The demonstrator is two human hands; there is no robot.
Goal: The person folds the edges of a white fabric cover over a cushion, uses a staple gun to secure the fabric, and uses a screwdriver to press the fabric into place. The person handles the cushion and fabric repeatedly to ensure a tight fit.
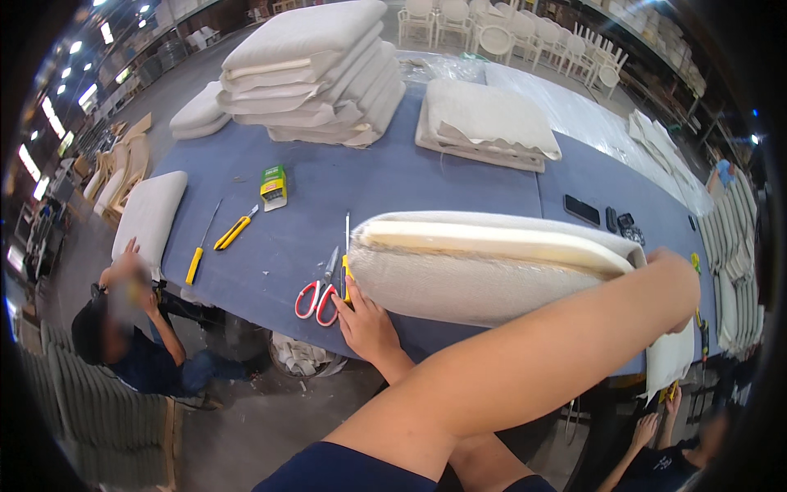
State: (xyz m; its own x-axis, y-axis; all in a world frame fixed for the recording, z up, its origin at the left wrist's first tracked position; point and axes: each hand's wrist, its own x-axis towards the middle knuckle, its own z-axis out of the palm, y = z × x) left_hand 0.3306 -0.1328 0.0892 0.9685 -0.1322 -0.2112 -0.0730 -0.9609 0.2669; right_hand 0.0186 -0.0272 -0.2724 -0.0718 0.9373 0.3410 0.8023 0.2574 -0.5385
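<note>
A pale fabric-covered foam cushion (475, 287) stands on its edge before me, its cream foam layer showing along an open seam. My arms cross, left over right. My left hand (670, 275) grips the cushion's right end, its fingers largely hidden. At the other end, my right hand (367, 324) has its fingers stretched beside the cushion's corner, at the yellow handle of a screwdriver (346, 266) partly covered by the cushion. Red-and-white-handled scissors (318, 297) lie just left of that hand. Farther left are a yellow utility knife (236, 232) and another yellow-handled screwdriver (197, 261).
The blue-grey table (303, 197) bears a tall cushion stack (311, 74), a lower stack (488, 123), a green-yellow box (274, 187) and a phone (581, 209). Co-workers stand at left (135, 340) and lower right (668, 463). A scrap-filled bin (303, 357) is below the table edge.
</note>
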